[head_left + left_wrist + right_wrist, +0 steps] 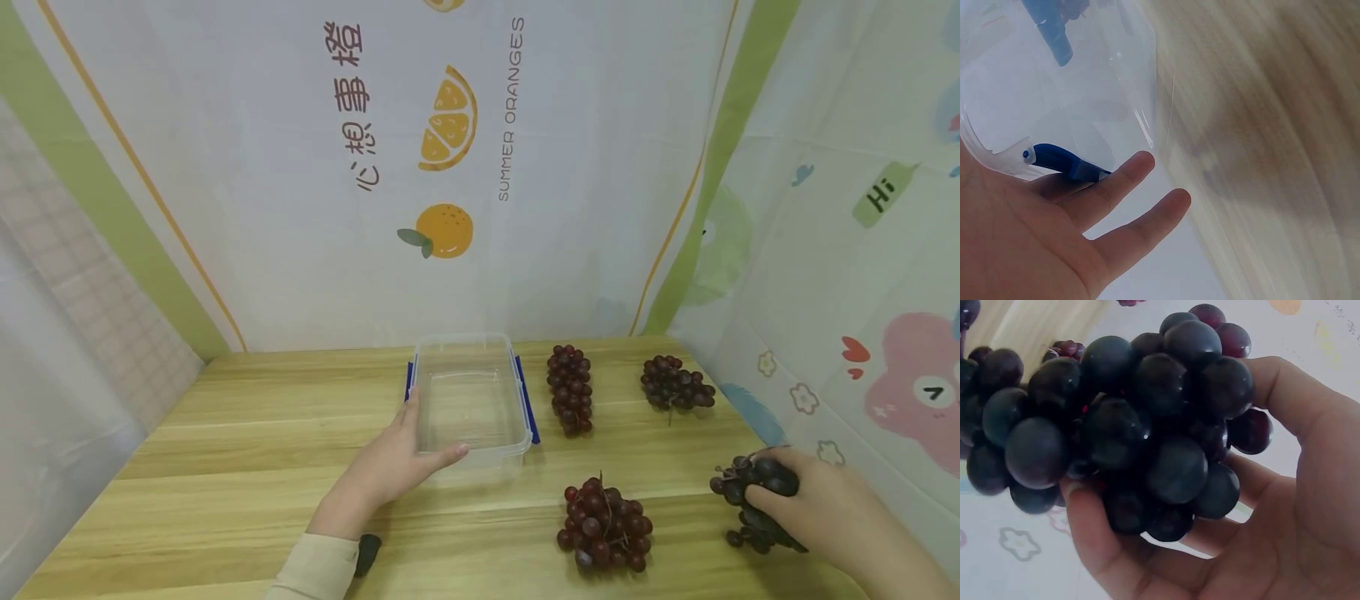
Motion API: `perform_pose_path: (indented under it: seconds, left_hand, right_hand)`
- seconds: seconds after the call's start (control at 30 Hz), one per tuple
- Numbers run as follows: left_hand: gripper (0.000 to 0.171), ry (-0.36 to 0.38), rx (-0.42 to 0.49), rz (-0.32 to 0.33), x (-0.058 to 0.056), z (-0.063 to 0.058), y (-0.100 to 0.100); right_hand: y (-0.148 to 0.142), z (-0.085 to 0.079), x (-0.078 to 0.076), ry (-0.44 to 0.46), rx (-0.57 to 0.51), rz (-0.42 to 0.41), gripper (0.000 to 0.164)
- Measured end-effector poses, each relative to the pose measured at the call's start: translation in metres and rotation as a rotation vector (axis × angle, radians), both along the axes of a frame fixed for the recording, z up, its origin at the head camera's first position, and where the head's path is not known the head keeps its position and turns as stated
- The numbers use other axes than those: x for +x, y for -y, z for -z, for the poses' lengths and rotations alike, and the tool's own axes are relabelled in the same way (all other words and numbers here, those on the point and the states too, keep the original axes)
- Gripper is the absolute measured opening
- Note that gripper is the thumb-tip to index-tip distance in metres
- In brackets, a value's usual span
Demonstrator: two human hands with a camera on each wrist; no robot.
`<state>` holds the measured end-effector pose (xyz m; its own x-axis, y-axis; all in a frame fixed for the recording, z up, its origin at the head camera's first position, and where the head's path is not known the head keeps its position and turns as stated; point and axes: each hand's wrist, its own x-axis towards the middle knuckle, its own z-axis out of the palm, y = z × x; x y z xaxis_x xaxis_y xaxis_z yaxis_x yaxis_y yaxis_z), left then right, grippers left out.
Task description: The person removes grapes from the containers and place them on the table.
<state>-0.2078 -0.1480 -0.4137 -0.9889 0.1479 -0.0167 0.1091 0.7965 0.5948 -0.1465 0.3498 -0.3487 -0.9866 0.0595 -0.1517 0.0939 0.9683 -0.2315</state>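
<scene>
My right hand [817,500] grips a bunch of dark grapes [1147,425] at the table's right side. In the right wrist view its fingers and thumb curl around the bunch. At a front corner of a clear plastic container [468,454] is my left hand [393,462]. Its thumb lies at the front rim and its fingers run along the left side. The left wrist view has the fingers fairly straight beside a blue latch [1066,164]; the thumb is out of sight there. The container has no lid on and nothing shows inside it.
Three bunches of red grapes lie right of the container: a long bunch [572,390], one at the back right [675,383] and one nearer the front [604,527]. A printed cloth [585,167] hangs behind the wooden table [247,467], and another cloth [840,275] borders its right side.
</scene>
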Motion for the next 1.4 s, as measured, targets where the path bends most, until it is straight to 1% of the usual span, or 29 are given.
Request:
perform_pose_path:
  seconds: [0.2,0.37,0.47,0.67,0.77,0.87,1.0,1.07,1.13,1.27,1.33,1.4]
  left_hand:
    - [0.134,0.004,0.009,0.001,0.002,0.0,-0.001]
    - [0.131,0.001,0.012,0.0,0.001,-0.001,-0.001]
    - [0.131,-0.002,0.015,0.0,0.001,-0.001,-0.001]
    - [0.131,0.002,0.017,-0.006,0.0,-0.001,-0.001]
    - [0.13,-0.001,0.015,-0.005,0.0,-0.001,-0.002]
    - [0.129,0.001,0.015,-0.003,0.0,-0.001,-0.003]
    - [0.13,0.007,0.019,-0.006,0.001,-0.002,-0.002]
    - [0.13,0.009,0.024,-0.007,0.001,-0.002,-0.002]
    - [0.13,0.009,0.027,-0.007,0.001,-0.002,-0.002]
    - [0.13,0.009,0.025,-0.008,0.001,-0.001,-0.002]
    - [0.13,0.008,0.023,-0.007,0.001,-0.001,-0.002]
    - [0.13,0.006,0.025,-0.004,0.0,-0.001,-0.002]
  right_hand:
    - [-0.004,0.008,-0.001,0.026,-0.006,0.003,0.079]
    - [-0.009,0.012,-0.003,0.051,-0.01,0.004,0.078]
    - [-0.012,0.015,-0.005,0.065,-0.002,0.01,0.08]
    - [-0.017,0.028,-0.01,0.049,0.036,-0.042,0.081]
    - [-0.018,0.035,-0.011,0.065,0.044,-0.058,0.081]
    - [-0.017,0.04,-0.011,0.093,0.068,-0.066,0.086]
    - [-0.014,0.043,-0.012,0.141,0.119,-0.035,0.097]
    - [-0.013,0.045,-0.013,0.164,0.128,-0.023,0.101]
    - [-0.012,0.047,-0.012,0.184,0.109,-0.022,0.104]
    - [-0.01,0.053,-0.011,0.234,0.034,-0.047,0.105]
    - [-0.009,0.056,-0.011,0.261,0.0,-0.041,0.105]
    - [-0.009,0.058,-0.011,0.274,-0.01,-0.036,0.107]
